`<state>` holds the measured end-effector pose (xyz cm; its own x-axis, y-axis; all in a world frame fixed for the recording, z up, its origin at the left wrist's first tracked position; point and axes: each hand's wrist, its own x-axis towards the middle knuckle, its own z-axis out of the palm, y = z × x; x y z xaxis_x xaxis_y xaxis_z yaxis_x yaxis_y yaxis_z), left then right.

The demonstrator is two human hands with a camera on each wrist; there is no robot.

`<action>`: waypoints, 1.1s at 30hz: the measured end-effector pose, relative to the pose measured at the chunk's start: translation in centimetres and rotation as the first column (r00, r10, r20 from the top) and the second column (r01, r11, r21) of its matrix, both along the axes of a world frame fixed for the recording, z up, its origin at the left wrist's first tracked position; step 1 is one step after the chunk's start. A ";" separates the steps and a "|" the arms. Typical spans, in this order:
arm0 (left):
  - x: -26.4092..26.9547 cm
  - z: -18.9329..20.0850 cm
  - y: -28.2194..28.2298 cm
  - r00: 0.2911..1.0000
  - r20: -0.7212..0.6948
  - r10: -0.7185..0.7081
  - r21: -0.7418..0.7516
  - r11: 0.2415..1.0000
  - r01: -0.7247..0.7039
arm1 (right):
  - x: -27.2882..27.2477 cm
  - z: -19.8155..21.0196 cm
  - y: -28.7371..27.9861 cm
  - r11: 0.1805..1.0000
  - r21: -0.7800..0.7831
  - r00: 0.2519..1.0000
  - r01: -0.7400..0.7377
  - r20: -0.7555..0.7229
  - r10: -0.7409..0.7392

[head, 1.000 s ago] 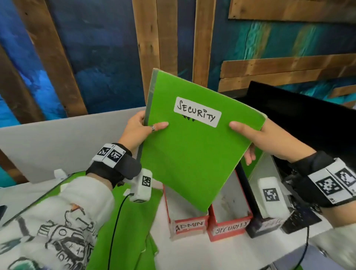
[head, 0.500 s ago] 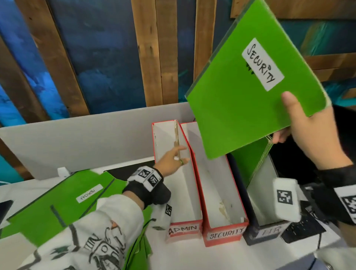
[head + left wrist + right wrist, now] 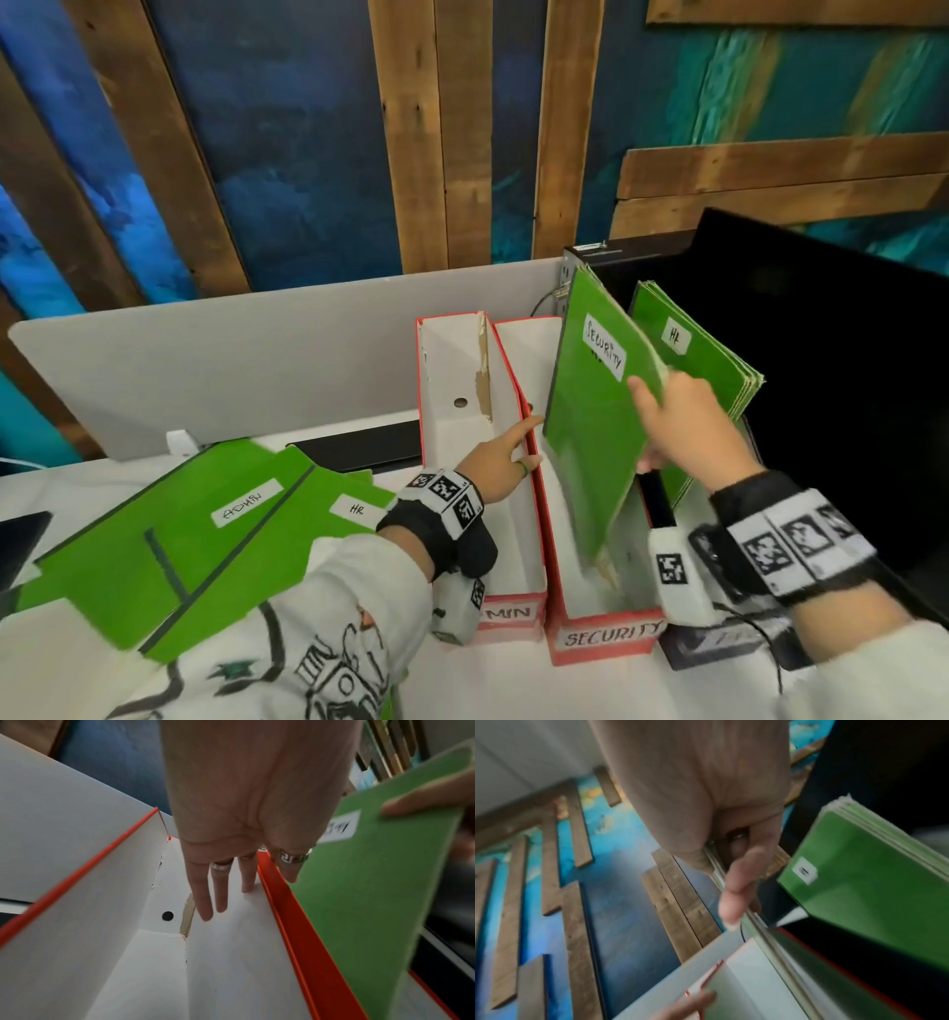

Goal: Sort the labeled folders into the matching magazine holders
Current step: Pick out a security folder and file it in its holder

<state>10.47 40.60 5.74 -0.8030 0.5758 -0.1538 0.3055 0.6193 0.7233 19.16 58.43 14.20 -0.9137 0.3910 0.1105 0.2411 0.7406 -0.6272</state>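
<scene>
My right hand pinches the upper edge of the green folder labeled SECURITY, thumb on its front. The folder stands tilted with its lower end inside the red SECURITY holder. My left hand holds the wall between that holder and the red ADMIN holder. In the left wrist view its fingers lie flat on the ADMIN holder's inner wall and the thumb sits over the red rim beside the SECURITY folder. Green HR folders stand in the dark holder to the right.
Green ADMIN and HR folders lie on the white table at the left. A grey partition runs behind the holders. A black monitor stands close on the right.
The right hand has brought the SECURITY folder down from high up into the SECURITY holder. The left hand let go of the folder earlier and now stays at the holders' shared wall.
</scene>
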 end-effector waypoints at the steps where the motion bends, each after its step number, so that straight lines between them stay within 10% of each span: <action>1: 0.0 0.0 -0.1 1.000 -0.001 0.002 0.007 1.000 -0.002 | -0.8 -0.9 -0.2 1.000 -0.015 1.000 0.004 0.017 -0.004; 12: -0.6 -0.2 -0.3 0.999 -0.016 -0.033 -0.001 0.999 0.033 | -5.0 -3.7 -1.8 0.998 -0.032 0.990 0.045 0.139 -0.040; 33: -1.4 0.8 -0.8 0.999 0.036 -0.030 0.084 0.996 0.026 | -3.1 -3.8 -0.2 0.965 0.119 0.896 0.234 -0.413 -0.166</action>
<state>9.03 39.75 6.51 -0.7810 0.6100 -0.1343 0.2936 0.5483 0.7831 16.09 58.20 10.41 -0.6849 0.5070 0.5233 0.1518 0.8018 -0.5781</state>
